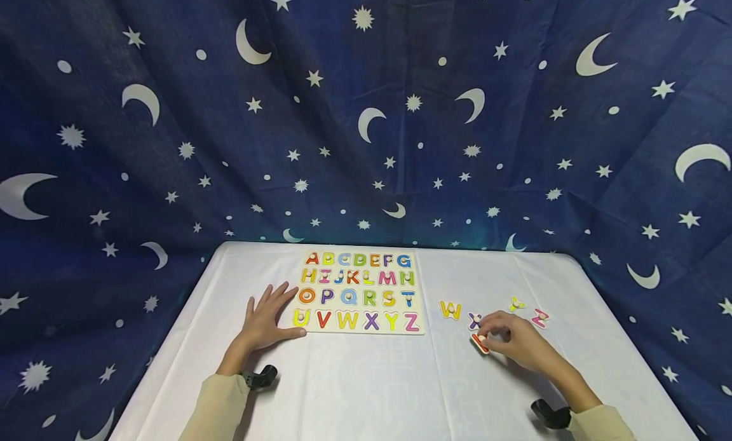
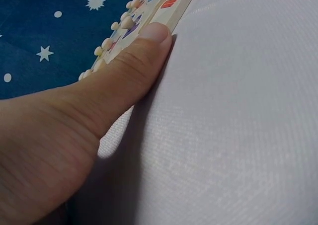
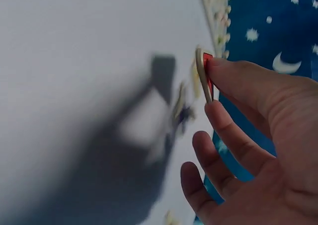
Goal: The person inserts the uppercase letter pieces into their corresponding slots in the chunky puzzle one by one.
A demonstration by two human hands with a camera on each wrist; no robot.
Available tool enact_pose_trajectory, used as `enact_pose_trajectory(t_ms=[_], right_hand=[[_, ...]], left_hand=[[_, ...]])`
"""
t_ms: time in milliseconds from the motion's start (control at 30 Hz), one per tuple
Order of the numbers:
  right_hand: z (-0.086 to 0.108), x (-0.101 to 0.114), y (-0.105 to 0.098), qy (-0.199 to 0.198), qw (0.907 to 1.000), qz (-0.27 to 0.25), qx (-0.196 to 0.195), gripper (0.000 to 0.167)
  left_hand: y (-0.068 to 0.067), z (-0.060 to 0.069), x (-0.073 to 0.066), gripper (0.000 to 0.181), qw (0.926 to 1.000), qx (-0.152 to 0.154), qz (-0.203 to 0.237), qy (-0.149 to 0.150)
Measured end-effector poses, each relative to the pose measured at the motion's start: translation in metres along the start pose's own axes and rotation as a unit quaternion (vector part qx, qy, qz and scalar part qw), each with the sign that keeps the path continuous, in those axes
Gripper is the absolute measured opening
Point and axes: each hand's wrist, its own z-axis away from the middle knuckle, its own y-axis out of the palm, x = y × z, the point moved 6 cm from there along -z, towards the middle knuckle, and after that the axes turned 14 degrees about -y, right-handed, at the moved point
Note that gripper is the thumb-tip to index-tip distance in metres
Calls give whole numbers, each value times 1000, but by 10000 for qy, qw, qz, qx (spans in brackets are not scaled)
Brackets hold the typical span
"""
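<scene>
A wooden alphabet puzzle board (image 1: 359, 333) lies on the table, with knobbed letter pieces in its upper rows and in the U place. My left hand (image 1: 266, 320) rests at its left side, fingers spread, the thumb (image 2: 134, 61) touching the lower left edge. To the right of the board, my right hand (image 1: 517, 340) pinches a red letter piece (image 3: 207, 68) between thumb and forefinger, tilted above the cloth; its full shape is partly hidden. Close to that hand lie the purple X piece (image 1: 474, 322), yellow Y piece (image 1: 516, 304) and pink Z piece (image 1: 540, 318).
A yellow W piece (image 1: 450, 311) lies between the board and my right hand. White cloth (image 1: 366, 390) covers the table. Behind it hangs a dark blue curtain (image 1: 343, 161) with moons and stars. V, W, X, Y and Z places show no knobs.
</scene>
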Motion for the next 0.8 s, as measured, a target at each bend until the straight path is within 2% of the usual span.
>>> enact_pose_trajectory(t_ms=[133, 267, 500, 667, 800], right_hand=[[-35, 18, 9, -439, 9989, 15, -141, 17], [-75, 41, 25, -529, 9984, -51, -172, 14], [-138, 86, 71, -798, 9959, -382, -198, 10], [-168, 114, 112, -968, 9935, -583, -166, 5], [-186, 133, 139, -1112, 9922, -555, -120, 6]], left_hand=[[0, 1, 1, 106, 10000, -25, 4, 6], [0, 1, 2, 106, 10000, -14, 23, -19], [2, 1, 2, 106, 10000, -8, -31, -10], [2, 1, 1, 106, 10000, 8, -18, -22], [0, 0, 1, 106, 10000, 19, -13, -26]])
